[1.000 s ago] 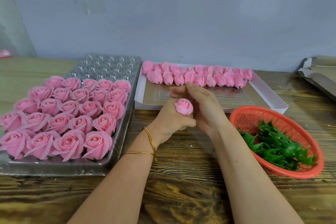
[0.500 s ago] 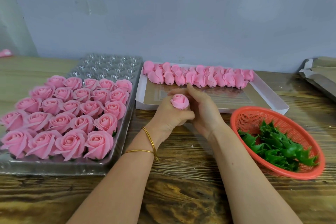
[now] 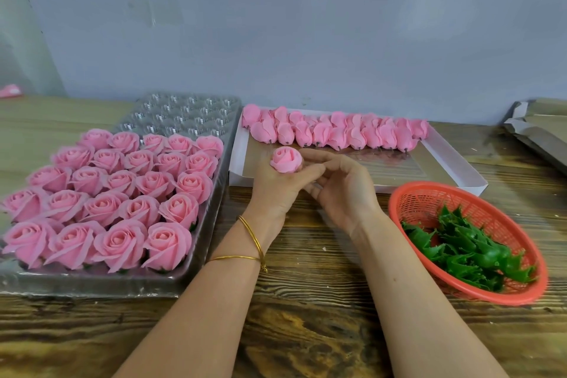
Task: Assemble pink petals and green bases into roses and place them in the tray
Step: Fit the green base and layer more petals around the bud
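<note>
Head view: the left hand (image 3: 276, 190) holds a pink bud (image 3: 286, 159) upright, its grip curled round the bud's lower half, above the near edge of the white box (image 3: 454, 169). The right hand (image 3: 340, 190) meets the bud's right side with a fingertip. Whether its grip pinches the bud cannot be told.

The bud is soft, matte and tightly furled. The finished roses (image 3: 122, 202) are fuller, with layered petals, and sit in rows in the clear moulded tray (image 3: 184, 107) at left. The tray's far cells show glossy ribbed cups. A row of closed petal buds (image 3: 331, 132) lies along the far side of the box. The green bases (image 3: 469, 252), spiky and shiny, are heaped in the red mesh basket (image 3: 429, 193) at right. Two thin gold bangles (image 3: 251, 242) circle the left wrist.

The worktop (image 3: 306, 331) is dark, heavily grained wood and backs onto a plain grey wall (image 3: 306, 24). Folded cardboard (image 3: 540, 132) lies at the far right edge.

Both forearms lie over the strip of bare wood between tray and basket. The tray and the box stand just beside each other.
</note>
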### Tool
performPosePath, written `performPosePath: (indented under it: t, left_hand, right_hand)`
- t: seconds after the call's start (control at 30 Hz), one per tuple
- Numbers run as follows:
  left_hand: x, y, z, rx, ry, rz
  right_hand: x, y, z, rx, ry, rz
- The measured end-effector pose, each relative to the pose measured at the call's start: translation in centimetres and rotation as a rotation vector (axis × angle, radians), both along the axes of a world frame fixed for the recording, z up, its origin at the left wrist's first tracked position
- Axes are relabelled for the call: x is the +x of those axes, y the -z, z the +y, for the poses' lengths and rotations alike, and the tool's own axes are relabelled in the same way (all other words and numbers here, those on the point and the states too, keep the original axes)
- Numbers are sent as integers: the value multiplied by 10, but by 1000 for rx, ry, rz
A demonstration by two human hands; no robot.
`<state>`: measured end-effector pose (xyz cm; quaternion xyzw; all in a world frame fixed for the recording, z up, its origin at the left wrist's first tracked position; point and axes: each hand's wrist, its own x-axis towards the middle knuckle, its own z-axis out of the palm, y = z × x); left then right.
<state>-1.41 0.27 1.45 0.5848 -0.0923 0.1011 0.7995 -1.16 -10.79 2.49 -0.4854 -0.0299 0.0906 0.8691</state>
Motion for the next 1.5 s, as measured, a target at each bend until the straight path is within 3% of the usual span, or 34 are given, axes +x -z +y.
performPosePath:
  t: [0.3,0.7,1.0,1.2,1.37,1.5]
  left_hand:
    - [-5,-7,0,-57,18,16]
    - [-2,1,7,99,59,51]
    - [2,4,9,192,4,-69]
    - [4,3,5,214,-77,-114]
    - [6,6,7,256,-187,-86]
    - [2,4,5,374,-270,-172]
  right_hand:
    - [-6,0,0,-206,-228,-29]
    - [-11,3,0,-189,-297,-81]
    - [-10,6,-2,-147,-322,-133]
    - [-13,4,1,-209,-234,-192]
    - [-11,6,6,-387,-10,-281]
    - [-8,9,6,-569,122,-377]
